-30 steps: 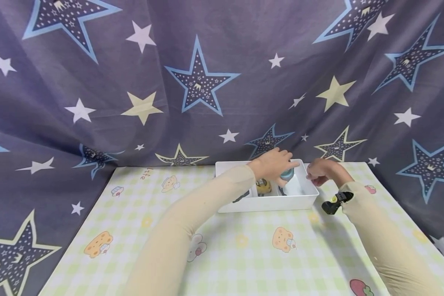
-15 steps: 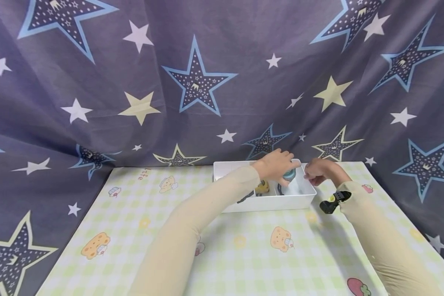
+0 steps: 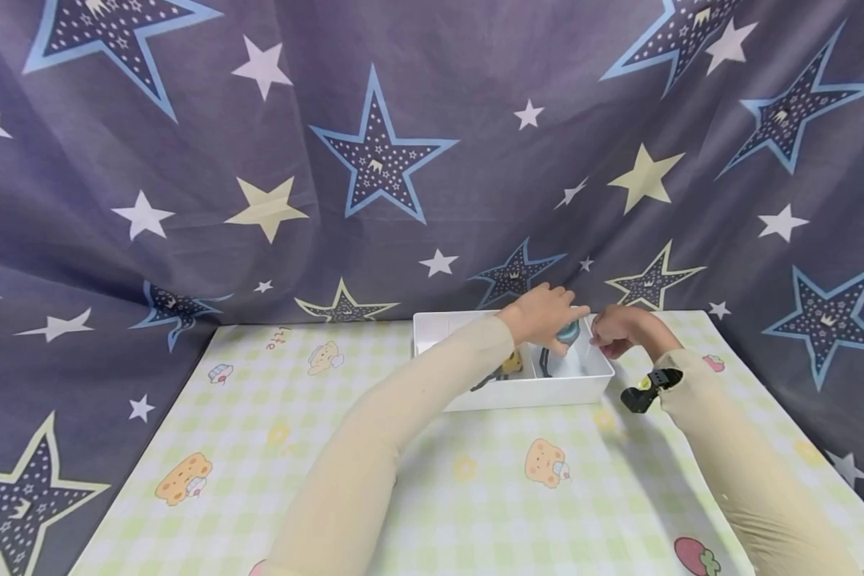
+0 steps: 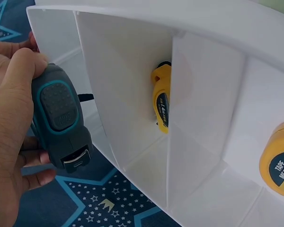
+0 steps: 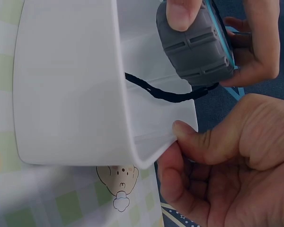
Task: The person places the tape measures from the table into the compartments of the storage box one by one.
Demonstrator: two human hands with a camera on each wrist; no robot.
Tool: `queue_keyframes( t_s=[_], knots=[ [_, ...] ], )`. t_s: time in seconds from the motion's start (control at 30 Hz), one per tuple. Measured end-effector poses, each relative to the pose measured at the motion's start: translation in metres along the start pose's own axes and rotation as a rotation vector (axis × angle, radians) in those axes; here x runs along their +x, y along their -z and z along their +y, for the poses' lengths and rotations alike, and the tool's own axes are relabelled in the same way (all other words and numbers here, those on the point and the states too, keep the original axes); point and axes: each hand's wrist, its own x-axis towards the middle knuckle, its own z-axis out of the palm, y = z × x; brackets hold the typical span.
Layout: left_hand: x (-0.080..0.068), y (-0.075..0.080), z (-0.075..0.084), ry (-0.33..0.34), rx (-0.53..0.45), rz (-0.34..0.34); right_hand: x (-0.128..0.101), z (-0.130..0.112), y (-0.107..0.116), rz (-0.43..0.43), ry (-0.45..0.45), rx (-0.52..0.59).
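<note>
My left hand grips grey-teal tape measure above white box's right compartment, fingers wrapped round it. Right hand pinches box's far right corner w/ thumb.

Grey-and-teal tape measure with black cord; white divided tray; two yellow tape measures; green-checked desk with cartoon bears; navy backdrop patterned with stars; beige sleeves.
</note>
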Motion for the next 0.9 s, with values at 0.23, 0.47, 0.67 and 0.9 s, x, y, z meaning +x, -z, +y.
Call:
queue_keyframes(
  t_s=[0.23,0.47,0.67,0.9],
  knots=[
    [0.001,-0.002,0.001,0.017,-0.006,-0.003,0.000,-0.002,0.001,0.003,-0.019,-0.006],
    [-0.001,-0.009,0.003,0.012,-0.046,0.001,0.000,0.000,0.000,0.004,-0.020,0.003],
    [0.001,-0.014,0.004,0.013,-0.056,0.003,0.001,0.001,-0.001,0.012,-0.008,0.002],
    [0.007,-0.018,0.004,0.026,-0.082,-0.015,0.001,0.001,-0.001,0.022,-0.004,0.007]
  ],
)
